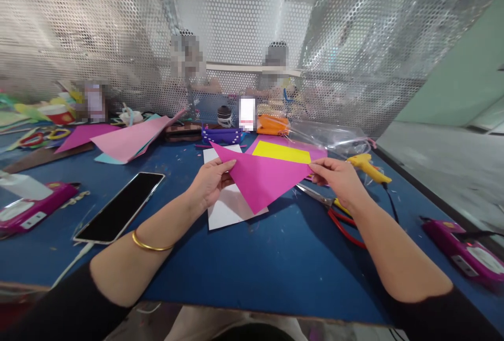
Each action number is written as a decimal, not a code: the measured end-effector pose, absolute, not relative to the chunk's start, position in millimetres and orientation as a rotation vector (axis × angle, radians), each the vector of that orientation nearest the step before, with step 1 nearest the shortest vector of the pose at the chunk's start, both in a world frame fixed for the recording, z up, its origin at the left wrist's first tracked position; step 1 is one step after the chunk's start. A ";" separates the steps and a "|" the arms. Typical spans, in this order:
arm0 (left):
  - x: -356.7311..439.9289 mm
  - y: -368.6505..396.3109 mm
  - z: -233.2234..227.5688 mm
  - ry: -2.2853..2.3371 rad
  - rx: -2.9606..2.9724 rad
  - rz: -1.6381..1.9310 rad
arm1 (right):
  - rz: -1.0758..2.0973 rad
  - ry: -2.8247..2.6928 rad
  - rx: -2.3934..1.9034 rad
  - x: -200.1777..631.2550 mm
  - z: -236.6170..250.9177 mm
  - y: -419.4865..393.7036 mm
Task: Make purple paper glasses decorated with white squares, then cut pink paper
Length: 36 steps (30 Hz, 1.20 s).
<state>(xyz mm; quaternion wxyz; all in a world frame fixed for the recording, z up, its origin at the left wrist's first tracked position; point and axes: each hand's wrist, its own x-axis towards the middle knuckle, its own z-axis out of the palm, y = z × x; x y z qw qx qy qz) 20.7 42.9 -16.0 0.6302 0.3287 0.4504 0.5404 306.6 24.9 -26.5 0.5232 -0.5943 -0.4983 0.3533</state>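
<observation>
A bright magenta sheet of paper (265,181), triangular in outline, is held up over the blue table between my two hands. My left hand (212,181) pinches its left part with the thumb on top. The right corner is gripped between thumb and fingers of my right hand (334,175). Beneath the magenta piece lies a white sheet (224,215), partly covered. Just behind it are a yellow sheet (281,152) and another pink-purple sheet (318,147). Scissors (346,225) with red and yellow handles lie under my right wrist.
A phone (120,208) lies left of my left forearm. Magenta power strips stand at the left (39,207) and right (464,251) edges. A yellow glue gun (370,167) is beyond my right hand. Pink paper (129,138) rests back left. A perforated metal screen (244,26) rises behind.
</observation>
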 end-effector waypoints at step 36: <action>18.8 40.3 -14.2 1.075 0.810 1.150 | 0.080 -2.117 -2.009 377.9 -63.7 -63.0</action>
